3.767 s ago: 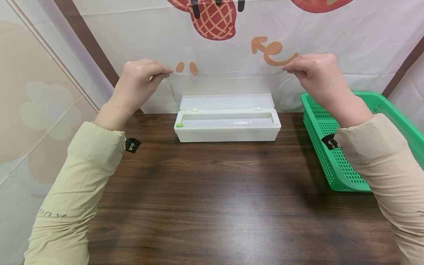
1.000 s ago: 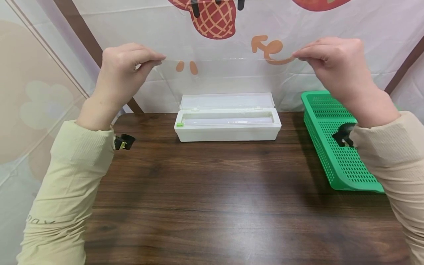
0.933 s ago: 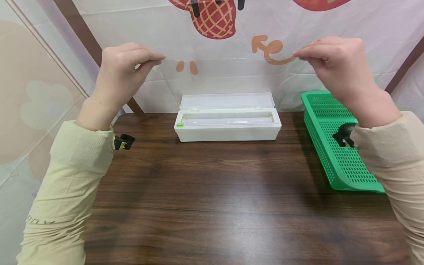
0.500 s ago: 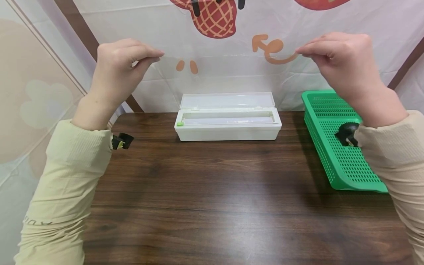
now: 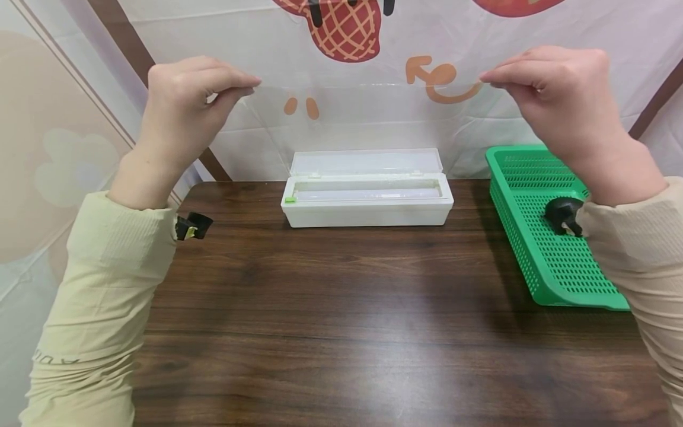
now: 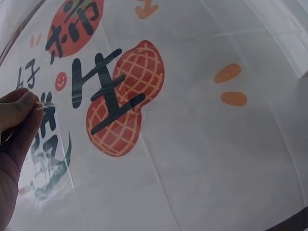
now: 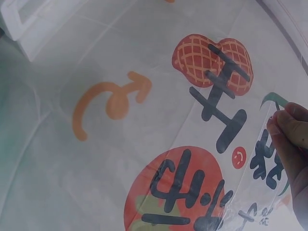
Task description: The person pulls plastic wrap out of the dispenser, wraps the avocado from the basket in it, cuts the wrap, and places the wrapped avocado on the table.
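A clear sheet of plastic wrap (image 5: 368, 89) stretches between the two raised hands, its top edge faintly visible in the head view. The left hand (image 5: 187, 101) pinches its left corner between thumb and fingertips. At the other corner the right hand (image 5: 565, 98) pinches it the same way. Below and between them stands a white wrap dispenser box (image 5: 368, 215) with its lid (image 5: 365, 161) raised at the back. Inside lies the wrap roll (image 5: 363, 194), and a green slide cutter (image 5: 290, 200) sits at the box's left end. Both wrist views show thumb and fingers pinched together on the film.
A green perforated basket (image 5: 512, 237) stands on the right of the dark wooden table (image 5: 341, 332), partly under the right forearm. Behind the box hangs a white printed cloth (image 5: 213, 29). Another cloth (image 5: 64, 237) closes off the left side.
Both hands have risen and drawn slightly farther apart, still pinching the plastic wrap, whose top edge has come up with them. The dispenser box and basket have stayed in place.
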A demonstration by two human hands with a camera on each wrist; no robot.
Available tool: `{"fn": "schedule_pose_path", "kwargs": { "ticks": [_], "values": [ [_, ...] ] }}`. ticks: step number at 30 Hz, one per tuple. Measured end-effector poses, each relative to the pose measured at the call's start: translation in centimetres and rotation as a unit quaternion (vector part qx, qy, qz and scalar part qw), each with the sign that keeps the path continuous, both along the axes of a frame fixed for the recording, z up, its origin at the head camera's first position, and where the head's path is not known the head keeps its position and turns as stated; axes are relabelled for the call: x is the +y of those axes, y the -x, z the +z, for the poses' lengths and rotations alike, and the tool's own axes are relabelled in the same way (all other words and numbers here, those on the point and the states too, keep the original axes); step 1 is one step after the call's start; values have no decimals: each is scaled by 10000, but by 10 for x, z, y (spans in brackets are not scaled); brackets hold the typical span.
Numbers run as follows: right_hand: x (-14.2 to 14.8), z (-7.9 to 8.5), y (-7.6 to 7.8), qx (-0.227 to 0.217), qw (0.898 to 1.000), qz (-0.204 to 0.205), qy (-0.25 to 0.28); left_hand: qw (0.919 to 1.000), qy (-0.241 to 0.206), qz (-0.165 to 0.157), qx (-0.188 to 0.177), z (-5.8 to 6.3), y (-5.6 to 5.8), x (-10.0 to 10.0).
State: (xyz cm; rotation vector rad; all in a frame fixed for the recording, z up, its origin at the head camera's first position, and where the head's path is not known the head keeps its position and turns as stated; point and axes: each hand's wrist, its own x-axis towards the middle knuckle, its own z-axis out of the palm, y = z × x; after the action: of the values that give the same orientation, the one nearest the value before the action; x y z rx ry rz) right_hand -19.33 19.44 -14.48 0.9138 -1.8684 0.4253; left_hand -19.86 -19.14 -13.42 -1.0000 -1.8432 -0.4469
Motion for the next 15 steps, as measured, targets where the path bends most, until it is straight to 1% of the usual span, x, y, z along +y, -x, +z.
{"fn": "schedule_pose_path", "kwargs": {
  "ticks": [6,13,15],
  "values": [
    [1,2,-1,112,9999,-70,-32,9999,31,37,93,2,-2,0],
    [1,3,-2,167,9998,-10,65,9999,-68,73,42,4,-4,-1],
    [1,3,-3,171,9998,-26,78,9999,-17,97,70,5,-5,-1]
  ]
}}
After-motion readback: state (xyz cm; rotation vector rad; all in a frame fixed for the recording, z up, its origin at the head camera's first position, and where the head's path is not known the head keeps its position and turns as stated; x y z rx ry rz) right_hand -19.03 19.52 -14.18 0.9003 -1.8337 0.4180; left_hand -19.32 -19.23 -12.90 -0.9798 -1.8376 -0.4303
